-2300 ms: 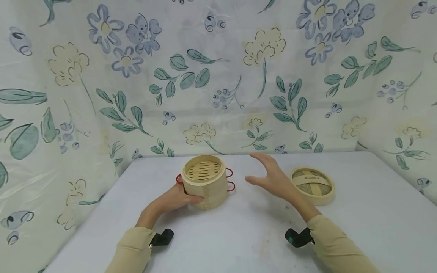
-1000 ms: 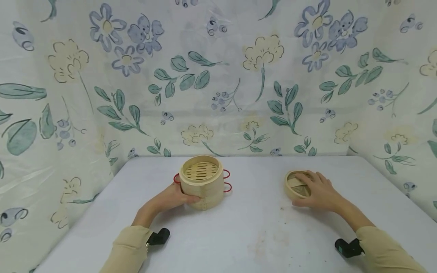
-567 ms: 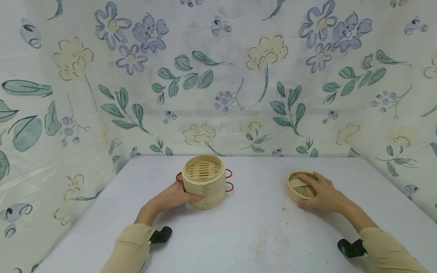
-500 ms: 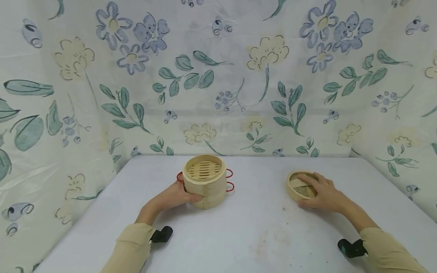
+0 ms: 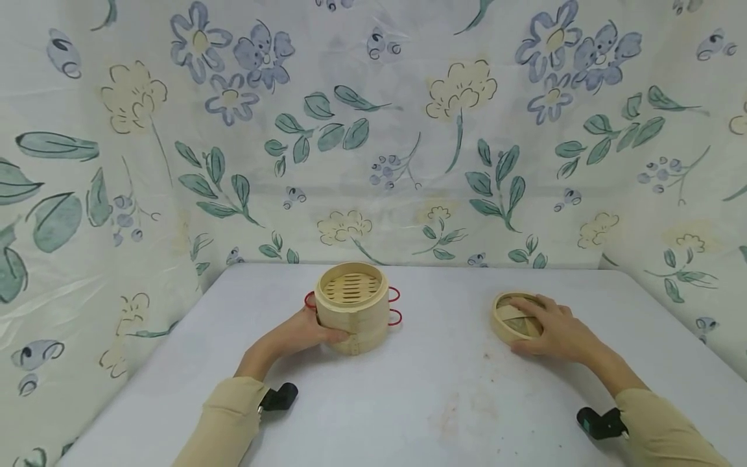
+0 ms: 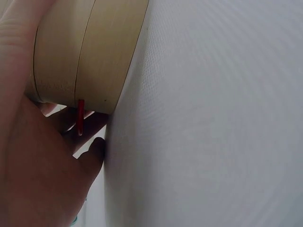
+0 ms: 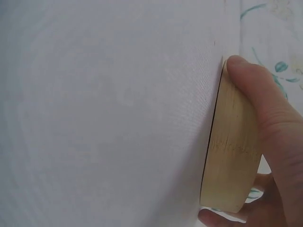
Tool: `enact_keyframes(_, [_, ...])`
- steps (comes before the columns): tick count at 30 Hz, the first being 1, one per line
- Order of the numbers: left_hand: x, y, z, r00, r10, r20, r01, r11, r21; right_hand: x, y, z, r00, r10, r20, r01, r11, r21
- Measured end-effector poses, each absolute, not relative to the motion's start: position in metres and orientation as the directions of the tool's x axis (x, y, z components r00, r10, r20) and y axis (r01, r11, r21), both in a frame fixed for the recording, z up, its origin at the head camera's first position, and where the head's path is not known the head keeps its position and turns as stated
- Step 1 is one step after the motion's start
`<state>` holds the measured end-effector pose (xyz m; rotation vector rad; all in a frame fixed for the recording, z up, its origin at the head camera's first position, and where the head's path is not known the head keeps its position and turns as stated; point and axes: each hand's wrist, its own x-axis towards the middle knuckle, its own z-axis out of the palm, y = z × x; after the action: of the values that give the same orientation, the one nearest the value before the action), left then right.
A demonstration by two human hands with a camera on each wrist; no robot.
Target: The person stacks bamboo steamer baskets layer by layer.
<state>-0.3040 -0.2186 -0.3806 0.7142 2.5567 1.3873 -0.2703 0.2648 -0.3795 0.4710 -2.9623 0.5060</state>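
A round bamboo steamer basket (image 5: 352,309) with red wire handles (image 5: 395,306) stands on the white table (image 5: 408,402), its slatted floor showing from above. My left hand (image 5: 303,331) grips its near left wall (image 6: 85,52), thumb across the front. To the right lies the bamboo lid (image 5: 512,318), underside up. My right hand (image 5: 554,331) lies over it, thumb and fingers curled round its rim (image 7: 234,146). The lid rests on the table.
Flowered cloth (image 5: 373,130) hangs behind and on both sides of the table. Bare table surface lies between the basket and the lid and in front of both. A black wrist camera sits on each sleeve (image 5: 279,397) (image 5: 598,423).
My right hand went from hovering open beside the basket to the lid and took hold of its rim. In the last second it has stayed there. The left hand has kept its hold.
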Motion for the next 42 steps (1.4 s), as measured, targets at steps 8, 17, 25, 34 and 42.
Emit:
enact_keyframes(8, [-0.305,-0.216,-0.380,-0.874,0.477,0.098,0.341,0.455,0.823,-0.271,0.264,-0.380,-0.953,-0.254,0.164,-0.295,0.902,-0.316])
enact_keyframes(17, [-0.304,-0.215,-0.379,-0.881,0.464,0.093,0.327,0.455,0.828,-0.272,0.262,-0.372,-0.961,-0.217,0.172,-0.261,0.914,-0.310])
enact_keyframes(25, [-0.304,-0.217,-0.379,-0.880,0.463,0.104,0.340,0.462,0.819,-0.275,0.259,-0.358,-0.958,-0.217,0.186,-0.265,0.918,-0.295])
enact_keyframes(34, [-0.304,-0.216,-0.378,-0.876,0.469,0.112,0.345,0.446,0.826,-0.277,0.248,-0.342,-0.953,-0.235,0.191,-0.283,0.916,-0.285])
enact_keyframes(42, [-0.304,-0.217,-0.380,-0.874,0.473,0.111,0.346,0.446,0.826,-0.285,0.223,-0.326,-0.943,-0.267,0.201,-0.318,0.902,-0.291])
